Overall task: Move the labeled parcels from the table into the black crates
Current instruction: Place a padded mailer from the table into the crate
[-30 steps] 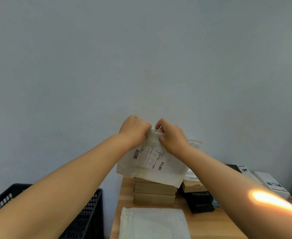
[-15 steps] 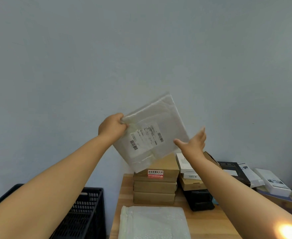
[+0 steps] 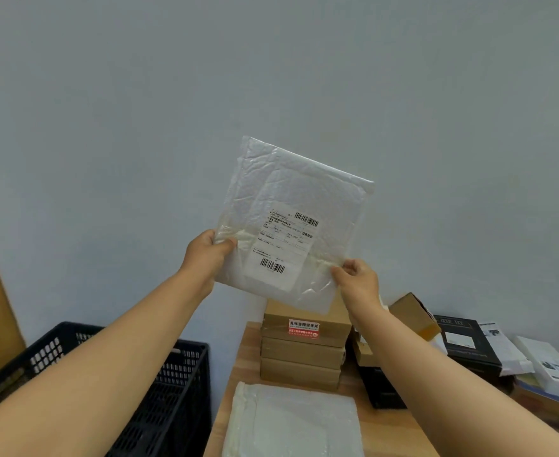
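Head view, from near to far: at the bottom lies a white padded mailer (image 3: 293,420) flat on the wooden desk (image 3: 235,384), and to my left stands the black crate (image 3: 176,384) on the floor beside the desk. Behind the mailer a stack of brown boxes (image 3: 303,351) waits, with more boxes to the right. Above them I hold the labeled parcel (image 3: 291,225), a white bubble envelope, in the air in front of the wall, the label toward me. My left hand (image 3: 207,255) pinches its lower left edge, thumb on the front. My right hand (image 3: 359,280) pinches the lower right corner between thumb and fingers. Both hands hold only the thin plastic border, so I think the slippery film can slide out when I swing it toward the crate. The parcel is also tilted and floppy; if I let go with one hand too early, it may fall on the stack and not into the crate.
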Tool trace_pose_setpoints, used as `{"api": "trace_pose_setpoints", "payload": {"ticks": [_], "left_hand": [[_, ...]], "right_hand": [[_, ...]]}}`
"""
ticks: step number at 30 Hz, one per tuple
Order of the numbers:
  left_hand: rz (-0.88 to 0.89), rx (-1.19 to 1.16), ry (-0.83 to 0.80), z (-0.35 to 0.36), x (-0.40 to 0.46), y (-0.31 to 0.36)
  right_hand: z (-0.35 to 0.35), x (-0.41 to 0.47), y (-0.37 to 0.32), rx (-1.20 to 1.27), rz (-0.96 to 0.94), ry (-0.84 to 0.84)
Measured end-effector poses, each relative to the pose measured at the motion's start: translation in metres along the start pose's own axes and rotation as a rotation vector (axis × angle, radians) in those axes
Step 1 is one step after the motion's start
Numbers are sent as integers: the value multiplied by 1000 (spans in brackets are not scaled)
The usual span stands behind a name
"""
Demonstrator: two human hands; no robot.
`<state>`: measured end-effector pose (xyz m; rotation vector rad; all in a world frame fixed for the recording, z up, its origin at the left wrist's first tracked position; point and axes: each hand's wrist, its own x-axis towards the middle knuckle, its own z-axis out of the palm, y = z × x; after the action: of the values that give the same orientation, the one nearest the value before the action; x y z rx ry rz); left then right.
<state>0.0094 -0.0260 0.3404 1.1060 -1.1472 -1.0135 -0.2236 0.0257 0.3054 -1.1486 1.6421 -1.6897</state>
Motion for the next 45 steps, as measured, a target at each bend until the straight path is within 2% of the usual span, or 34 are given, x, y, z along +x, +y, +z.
{"api": "trace_pose_setpoints", "payload": {"ticks": [8,15,24,32,45], "left_hand": [[-71,25,162,-50,-14,-37],[-77,30,228,-130,-16,-45],[-100,27,333,-310,-23,-49],[-121,75,357,-474,-11,-59],[-209,147,430,-596,29,-111]], "right_hand": [[45,-16,21,41,37,-132],[113,-55,14,74,50,-183],[269,-144,7,75,100,-271],[414,-230,5,133,194,-295],[555,-268,33,-67,193,-356]]}}
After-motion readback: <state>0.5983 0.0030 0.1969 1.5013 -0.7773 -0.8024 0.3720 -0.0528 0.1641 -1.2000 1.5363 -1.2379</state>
